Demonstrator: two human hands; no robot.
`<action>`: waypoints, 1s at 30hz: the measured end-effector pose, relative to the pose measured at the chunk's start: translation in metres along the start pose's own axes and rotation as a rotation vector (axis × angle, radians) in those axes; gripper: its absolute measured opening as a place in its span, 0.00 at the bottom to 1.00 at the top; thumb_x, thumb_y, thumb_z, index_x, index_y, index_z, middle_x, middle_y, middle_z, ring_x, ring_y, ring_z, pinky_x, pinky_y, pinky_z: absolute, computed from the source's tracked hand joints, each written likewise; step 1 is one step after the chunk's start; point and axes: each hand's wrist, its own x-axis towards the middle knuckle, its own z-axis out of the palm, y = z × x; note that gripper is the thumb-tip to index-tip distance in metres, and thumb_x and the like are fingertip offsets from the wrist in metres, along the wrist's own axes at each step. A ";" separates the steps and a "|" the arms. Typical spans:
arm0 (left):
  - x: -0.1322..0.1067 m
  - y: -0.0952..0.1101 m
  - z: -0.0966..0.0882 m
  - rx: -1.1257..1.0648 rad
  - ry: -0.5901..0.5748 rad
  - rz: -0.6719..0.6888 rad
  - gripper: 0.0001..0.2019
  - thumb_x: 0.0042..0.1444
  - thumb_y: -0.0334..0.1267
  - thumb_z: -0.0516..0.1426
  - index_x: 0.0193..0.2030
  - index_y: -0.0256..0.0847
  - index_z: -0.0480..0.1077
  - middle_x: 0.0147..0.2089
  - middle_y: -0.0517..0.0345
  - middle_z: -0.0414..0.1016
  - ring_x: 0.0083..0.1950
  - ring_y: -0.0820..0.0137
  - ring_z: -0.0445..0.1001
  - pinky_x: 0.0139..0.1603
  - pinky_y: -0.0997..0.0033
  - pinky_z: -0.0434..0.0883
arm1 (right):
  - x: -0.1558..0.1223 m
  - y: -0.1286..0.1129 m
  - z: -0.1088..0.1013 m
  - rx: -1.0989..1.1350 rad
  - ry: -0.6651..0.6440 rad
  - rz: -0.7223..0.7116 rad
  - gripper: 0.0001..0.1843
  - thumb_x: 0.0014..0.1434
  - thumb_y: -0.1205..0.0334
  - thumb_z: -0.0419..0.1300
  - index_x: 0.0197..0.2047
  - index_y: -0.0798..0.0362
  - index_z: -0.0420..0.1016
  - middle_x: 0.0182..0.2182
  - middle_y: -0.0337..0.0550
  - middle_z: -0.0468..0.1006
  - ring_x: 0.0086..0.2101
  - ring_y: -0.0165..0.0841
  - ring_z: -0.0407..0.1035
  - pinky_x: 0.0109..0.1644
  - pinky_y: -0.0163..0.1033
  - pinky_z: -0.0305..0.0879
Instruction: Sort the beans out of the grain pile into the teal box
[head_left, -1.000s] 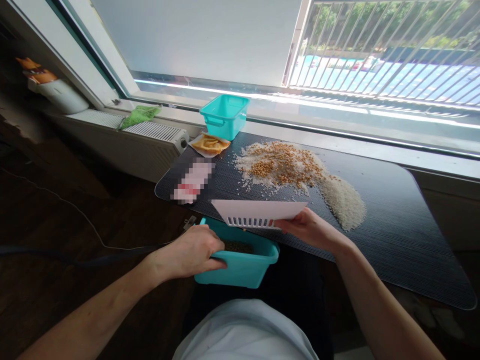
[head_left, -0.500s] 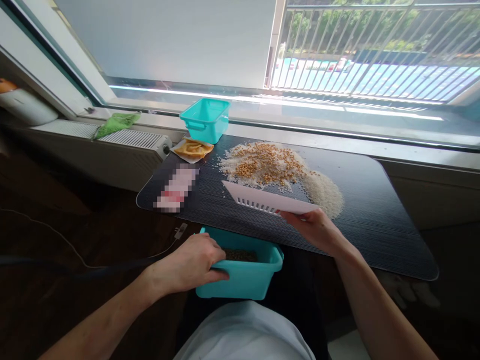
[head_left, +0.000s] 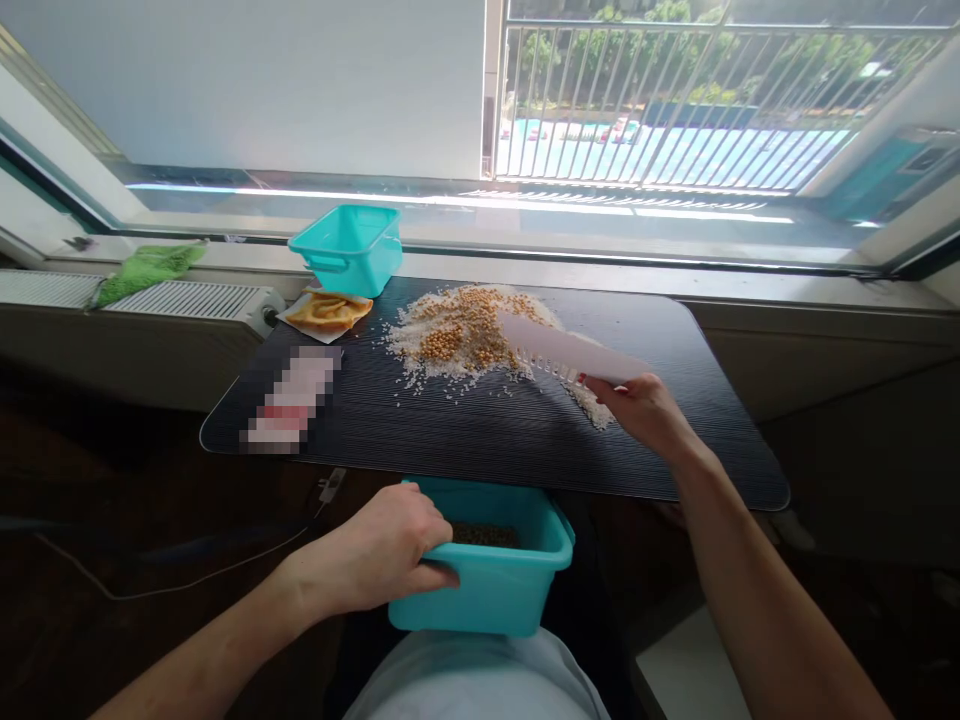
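Observation:
My left hand (head_left: pixel 382 555) is closed round the left rim of a teal plastic tub (head_left: pixel 495 580) that sits on my lap below the table's front edge; dark grains lie in its bottom. My right hand (head_left: pixel 645 408) grips a white slotted scoop (head_left: pixel 566 355), holding it tilted over the right side of a pile of yellow beans mixed with white rice (head_left: pixel 465 335) on the black ribbed table mat (head_left: pixel 480 430). The scoop hides part of the rice heap at the pile's right.
A second teal tub (head_left: pixel 346 248) stands at the back left of the mat, next to a yellow cloth on a white sheet (head_left: pixel 328 310). A blurred pink packet (head_left: pixel 291 410) lies at the left. A radiator (head_left: pixel 180 300) with a green rag (head_left: pixel 146 268) is further left. A window with railings runs behind.
My right hand has carried the scoop from above the near tub away to the bean and rice pile. The left hand stays on the tub; the view has shifted right.

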 end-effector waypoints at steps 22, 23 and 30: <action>0.002 0.005 -0.003 0.019 -0.020 0.009 0.13 0.51 0.43 0.63 0.23 0.39 0.68 0.25 0.61 0.73 0.31 0.68 0.72 0.39 0.71 0.63 | -0.030 0.006 -0.004 0.130 -0.101 -0.054 0.21 0.52 0.47 0.60 0.36 0.57 0.81 0.30 0.43 0.81 0.32 0.38 0.73 0.34 0.39 0.68; 0.003 0.006 -0.003 0.022 -0.025 0.010 0.13 0.51 0.43 0.63 0.23 0.39 0.68 0.25 0.61 0.73 0.31 0.68 0.72 0.39 0.71 0.63 | -0.033 0.008 -0.007 0.119 -0.105 -0.051 0.20 0.52 0.48 0.60 0.36 0.56 0.81 0.30 0.43 0.81 0.32 0.39 0.73 0.35 0.40 0.69; 0.002 0.002 -0.001 0.029 -0.005 0.027 0.13 0.50 0.44 0.64 0.23 0.40 0.69 0.26 0.60 0.74 0.32 0.68 0.72 0.37 0.71 0.62 | -0.064 0.015 -0.011 0.147 -0.127 0.002 0.21 0.52 0.48 0.61 0.41 0.55 0.81 0.33 0.45 0.82 0.36 0.43 0.75 0.42 0.45 0.72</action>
